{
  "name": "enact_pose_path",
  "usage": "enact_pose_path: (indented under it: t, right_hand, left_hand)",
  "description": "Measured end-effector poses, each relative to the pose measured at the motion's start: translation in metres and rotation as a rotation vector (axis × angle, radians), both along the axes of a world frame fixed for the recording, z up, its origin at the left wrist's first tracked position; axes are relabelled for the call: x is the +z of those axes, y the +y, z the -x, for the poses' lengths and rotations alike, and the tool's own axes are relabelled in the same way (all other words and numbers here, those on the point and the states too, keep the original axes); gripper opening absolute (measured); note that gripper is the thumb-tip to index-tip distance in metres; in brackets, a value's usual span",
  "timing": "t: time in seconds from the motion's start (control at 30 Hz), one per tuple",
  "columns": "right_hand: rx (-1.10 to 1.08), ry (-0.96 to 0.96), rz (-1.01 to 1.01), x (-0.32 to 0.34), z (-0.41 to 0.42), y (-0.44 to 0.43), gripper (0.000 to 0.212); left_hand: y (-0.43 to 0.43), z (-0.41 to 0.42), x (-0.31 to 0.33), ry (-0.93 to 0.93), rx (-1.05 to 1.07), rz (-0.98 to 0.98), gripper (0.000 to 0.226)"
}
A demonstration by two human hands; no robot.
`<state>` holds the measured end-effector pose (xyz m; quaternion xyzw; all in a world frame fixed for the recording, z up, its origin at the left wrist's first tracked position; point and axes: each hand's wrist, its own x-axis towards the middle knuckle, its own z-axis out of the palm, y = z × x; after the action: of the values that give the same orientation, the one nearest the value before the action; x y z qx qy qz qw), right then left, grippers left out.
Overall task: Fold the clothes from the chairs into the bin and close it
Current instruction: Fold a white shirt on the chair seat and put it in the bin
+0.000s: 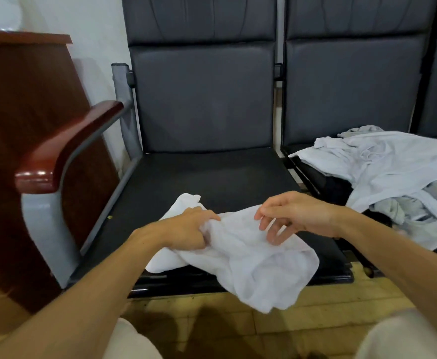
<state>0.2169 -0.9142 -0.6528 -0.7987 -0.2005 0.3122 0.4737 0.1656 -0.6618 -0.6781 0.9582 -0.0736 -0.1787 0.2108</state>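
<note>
White cloth [251, 255] lying crumpled at front of chair seat [212, 172], one end hanging over edge. Left hand [186, 229] gripping bunch of cloth. Right hand [297, 216] hovering just over it, fingers loose, holding nothing. Good plan, likely: finding corners first, pulling cloth flat, then folding. More clothes [393, 167] lying on next chair. Bin not showing.

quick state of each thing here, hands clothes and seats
white garment, crumpled, unfolded, draped over the left seat's front edge
left hand, grips a bunch of the white garment
right hand, fingers loosely spread over the white garment, holding nothing
pile of clothes, unfolded heap on the right seat
left seat, bears the white garment at its front
</note>
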Motion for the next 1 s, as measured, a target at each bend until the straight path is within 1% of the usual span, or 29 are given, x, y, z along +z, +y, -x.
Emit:
enact_pose_path:
  t: [0.07,0.1,0.13,0.2,0.23,0.33,0.37,0.4,0.5,0.53,0.63,0.73,0.8,0.9,0.97,1.0]
  right_hand:
    - [-0.111,-0.228,0.136,-0.009,-0.004,0.000,0.019]
    - [-0.103,-0.313,0.212,-0.013,-0.004,0.000,0.018]
    - [-0.069,-0.355,0.266,-0.017,-0.004,0.000,0.016]
    - [0.030,-0.366,0.338,-0.022,-0.004,0.000,0.010]
    - [0.095,-0.370,0.383,-0.022,-0.002,0.001,0.011]
    - [0.245,-0.372,0.507,-0.023,0.000,0.005,0.047]
    - [0.265,-0.390,0.521,-0.024,0.000,0.006,0.053]
    - [0.276,-0.417,0.528,-0.025,-0.001,0.007,0.052]
    - [0.250,-0.505,0.479,-0.028,-0.007,0.006,0.022]
    - [0.227,-0.522,0.458,-0.028,-0.009,0.006,0.019]
    - [0.092,-0.539,0.339,-0.026,-0.013,0.005,0.021]
    - [-0.073,-0.493,0.127,-0.016,-0.016,0.007,0.015]
    - [-0.075,-0.401,0.015,-0.006,-0.014,0.008,0.013]
    - [0.118,-0.230,-0.046,0.006,-0.007,0.008,0.012]
    - [0.289,-0.088,-0.032,0.008,-0.004,0.006,0.013]
    - [0.365,-0.024,0.010,0.007,-0.003,0.004,0.017]
  left_hand:
    - [0.000,0.010,0.010,0.070,0.013,0.029,0.055]
    - [0.001,0.014,0.014,0.080,0.014,0.041,0.049]
    - [0.002,0.016,0.016,0.082,0.018,0.054,0.041]
    - [0.001,0.020,0.017,0.085,0.041,0.106,0.022]
    - [0.001,0.022,0.017,0.078,0.055,0.126,0.017]
    - [0.001,0.020,0.013,-0.018,0.071,0.130,0.020]
    - [0.001,0.019,0.012,-0.065,0.079,0.142,0.020]
    - [0.002,0.016,0.009,-0.108,0.093,0.173,0.020]
    - [0.003,0.009,0.005,-0.249,0.157,0.272,0.017]
    - [0.003,0.006,0.004,-0.296,0.182,0.303,0.016]
    - [-0.002,0.000,0.005,-0.388,0.265,0.399,0.017]
    - [-0.005,-0.008,0.005,-0.439,0.330,0.478,0.019]
    - [-0.006,-0.010,0.007,-0.419,0.349,0.572,0.020]
    - [-0.005,-0.006,0.009,-0.302,0.326,0.722,0.018]
    - [-0.002,-0.002,0.009,-0.218,0.273,0.732,0.014]
    - [0.000,0.001,0.010,-0.176,0.243,0.721,0.013]
